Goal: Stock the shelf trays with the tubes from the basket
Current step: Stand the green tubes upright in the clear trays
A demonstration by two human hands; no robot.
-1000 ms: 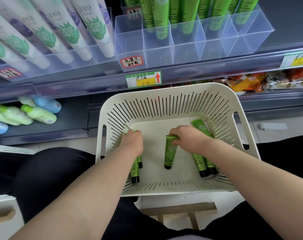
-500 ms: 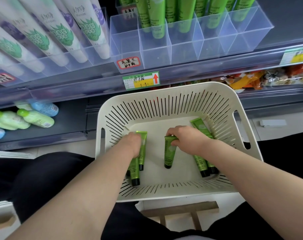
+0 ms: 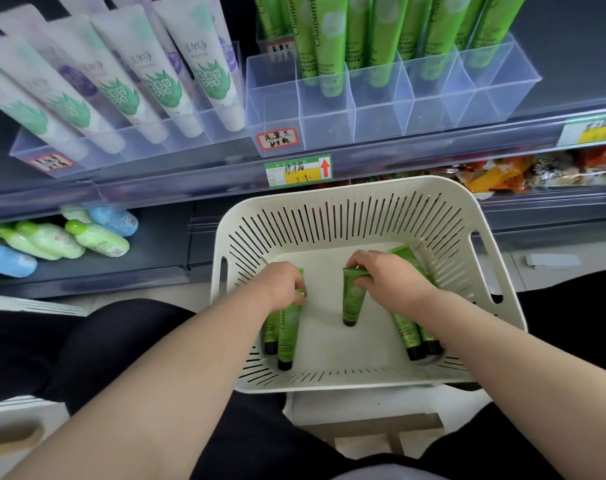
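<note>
i saw a dark shelf unit ahead, with green and blue bottles lying on its lower shelf, snack packets at right, a pale floor and a wooden stool below.

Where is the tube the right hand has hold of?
Head view: the tube is in the middle of the white basket, its crimped end pinched by the right hand, with two loose tubes just right of it.

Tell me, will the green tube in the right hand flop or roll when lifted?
Probably stiff: the green tube looks straight and plump. Likely light, as the right hand pinches just its flat end. That flat end should limit rolling.
</note>
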